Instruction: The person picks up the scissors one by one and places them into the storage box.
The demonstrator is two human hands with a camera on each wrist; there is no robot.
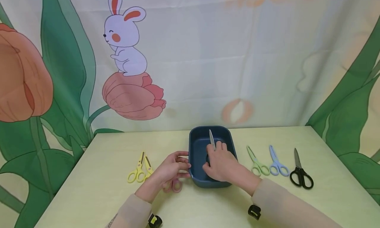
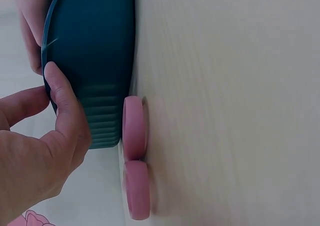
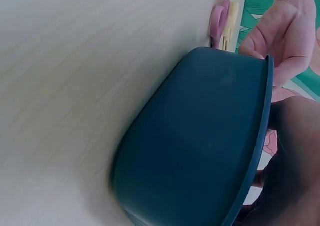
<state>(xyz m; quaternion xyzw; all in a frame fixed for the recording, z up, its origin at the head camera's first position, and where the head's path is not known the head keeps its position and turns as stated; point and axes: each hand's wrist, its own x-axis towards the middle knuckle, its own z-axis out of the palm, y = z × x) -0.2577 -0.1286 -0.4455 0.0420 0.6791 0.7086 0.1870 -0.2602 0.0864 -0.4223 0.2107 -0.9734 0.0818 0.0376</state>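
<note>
A dark blue rectangular bin (image 1: pixel 197 148) stands on the table. My left hand (image 1: pixel 175 167) pinches its left rim between thumb and fingers, as the left wrist view shows too. Over the inside of the bin, my right hand (image 1: pixel 220 162) grips a pair of scissors (image 1: pixel 211 138). Their silver blade points toward the far wall of the bin, while the dark handle is mostly covered by the fingers. Pink scissors (image 1: pixel 176 185) lie partly under my left hand, their loops (image 2: pixel 136 188) beside the bin.
Yellow scissors (image 1: pixel 136 175) lie to the left of the bin, two pairs close together. To the right lie green scissors (image 1: pixel 256 165), blue scissors (image 1: pixel 277 165) and black-handled scissors (image 1: pixel 301 175). A printed curtain (image 1: pixel 190 73) hangs behind the table (image 1: pixel 107 155).
</note>
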